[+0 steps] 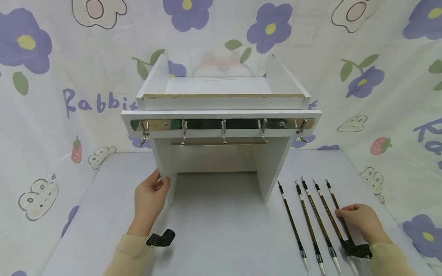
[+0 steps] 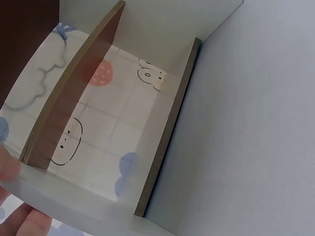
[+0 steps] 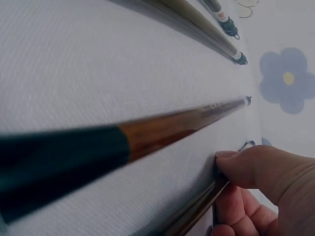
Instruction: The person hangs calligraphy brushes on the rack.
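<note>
A white wooden shelf stand (image 1: pixel 224 104) stands upright at the middle of the table, with a shiny metal hook strip (image 1: pixel 203 124) across its front. My left hand (image 1: pixel 150 199) holds the front edge of its left side panel (image 2: pixel 93 201), thumb on one face and fingers on the other. Toward the right, my right hand (image 1: pixel 360 220) pinches the rightmost calligraphy brush (image 1: pixel 334 197) between thumb and fingers, partway along its dark handle. Several similar brushes (image 1: pixel 313 201) lie side by side to its left, hanging loops pointing away from me and clear caps over their tips.
The table (image 1: pixel 224 234) has a white cover. Behind and beside it hangs a printed cloth (image 1: pixel 214 42) with purple flowers and rabbits. Several hooks (image 1: pixel 264 130) jut forward from the strip. Under the shelf, a crossboard (image 2: pixel 170 132) joins the side panels low at the back.
</note>
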Demonstrator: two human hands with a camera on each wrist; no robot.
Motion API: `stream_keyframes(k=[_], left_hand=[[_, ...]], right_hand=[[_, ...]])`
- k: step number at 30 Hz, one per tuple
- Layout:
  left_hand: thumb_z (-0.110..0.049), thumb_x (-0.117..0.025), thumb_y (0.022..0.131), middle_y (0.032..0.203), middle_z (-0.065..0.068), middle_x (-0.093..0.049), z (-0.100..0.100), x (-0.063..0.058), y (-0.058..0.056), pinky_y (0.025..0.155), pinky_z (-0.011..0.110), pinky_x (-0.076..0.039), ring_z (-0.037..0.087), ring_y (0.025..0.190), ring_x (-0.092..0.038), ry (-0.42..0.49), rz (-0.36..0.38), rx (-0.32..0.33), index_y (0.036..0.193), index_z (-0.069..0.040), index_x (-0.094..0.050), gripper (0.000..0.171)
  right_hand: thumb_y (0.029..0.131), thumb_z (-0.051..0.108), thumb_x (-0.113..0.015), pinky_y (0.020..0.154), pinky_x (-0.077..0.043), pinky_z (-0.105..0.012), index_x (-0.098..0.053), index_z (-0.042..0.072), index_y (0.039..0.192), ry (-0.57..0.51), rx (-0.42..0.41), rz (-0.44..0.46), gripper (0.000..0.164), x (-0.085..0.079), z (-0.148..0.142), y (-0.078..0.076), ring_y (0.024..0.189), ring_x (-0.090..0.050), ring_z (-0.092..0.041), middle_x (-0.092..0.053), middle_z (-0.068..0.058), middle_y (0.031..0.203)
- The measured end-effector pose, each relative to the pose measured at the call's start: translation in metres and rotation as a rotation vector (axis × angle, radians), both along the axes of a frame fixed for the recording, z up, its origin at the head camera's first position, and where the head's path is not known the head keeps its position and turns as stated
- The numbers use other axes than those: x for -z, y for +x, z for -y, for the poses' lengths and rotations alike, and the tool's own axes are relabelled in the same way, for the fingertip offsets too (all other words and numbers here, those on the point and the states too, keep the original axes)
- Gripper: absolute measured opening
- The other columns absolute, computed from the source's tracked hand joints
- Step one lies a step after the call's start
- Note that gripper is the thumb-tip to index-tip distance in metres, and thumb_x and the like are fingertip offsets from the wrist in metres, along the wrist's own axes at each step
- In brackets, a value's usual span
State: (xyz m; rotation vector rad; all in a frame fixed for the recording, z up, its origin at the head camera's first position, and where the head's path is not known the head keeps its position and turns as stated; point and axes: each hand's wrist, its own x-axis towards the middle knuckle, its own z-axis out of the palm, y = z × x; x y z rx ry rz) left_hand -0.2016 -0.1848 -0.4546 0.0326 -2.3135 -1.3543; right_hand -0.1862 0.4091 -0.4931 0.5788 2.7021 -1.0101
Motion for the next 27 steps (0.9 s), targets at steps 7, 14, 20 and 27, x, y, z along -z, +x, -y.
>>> stream_keyframes(k=[7,14,20,27], left_hand=[[-0.019,-0.065,0.093,0.12,0.006,-0.067,-0.006,-0.007,-0.001,0.077,0.037,-0.057,0.025,0.099,-0.067,-0.002,0.02,0.028,0.132,-0.015,-0.062,0.039],[-0.019,-0.065,0.092,0.12,0.008,-0.066,-0.005,-0.008,0.001,0.077,0.038,-0.057,0.027,0.1,-0.067,-0.005,0.037,0.025,0.132,-0.014,-0.061,0.04],[-0.019,-0.065,0.092,0.119,0.006,-0.067,-0.004,-0.004,0.001,0.077,0.036,-0.057,0.025,0.099,-0.067,-0.006,0.04,0.008,0.131,-0.015,-0.063,0.039],[-0.022,-0.065,0.092,0.123,0.002,-0.065,0.002,-0.003,0.001,0.077,0.034,-0.057,0.023,0.099,-0.067,-0.013,0.045,-0.01,0.132,-0.017,-0.062,0.04]], right_hand=[[0.084,0.037,-0.072,0.077,-0.046,-0.054,-0.065,-0.008,0.098,-0.011,-0.01,0.008,0.048,0.003,-0.009,0.002,0.095,-0.054,-0.039,-0.059,-0.027,0.101],[0.088,0.032,-0.067,0.069,-0.049,-0.047,-0.066,-0.01,0.099,0.027,-0.064,-0.021,0.043,-0.002,-0.013,0.0,0.088,-0.058,-0.034,-0.064,-0.021,0.093],[0.095,0.037,-0.058,0.066,-0.05,-0.044,-0.061,-0.012,0.112,0.066,-0.096,-0.143,0.052,-0.037,-0.006,0.005,0.083,-0.064,-0.03,-0.069,-0.018,0.093],[0.096,0.041,-0.057,0.063,-0.052,-0.036,-0.063,-0.008,0.116,0.09,-0.137,-0.364,0.053,-0.085,0.031,0.01,0.083,-0.063,-0.023,-0.068,-0.02,0.1]])
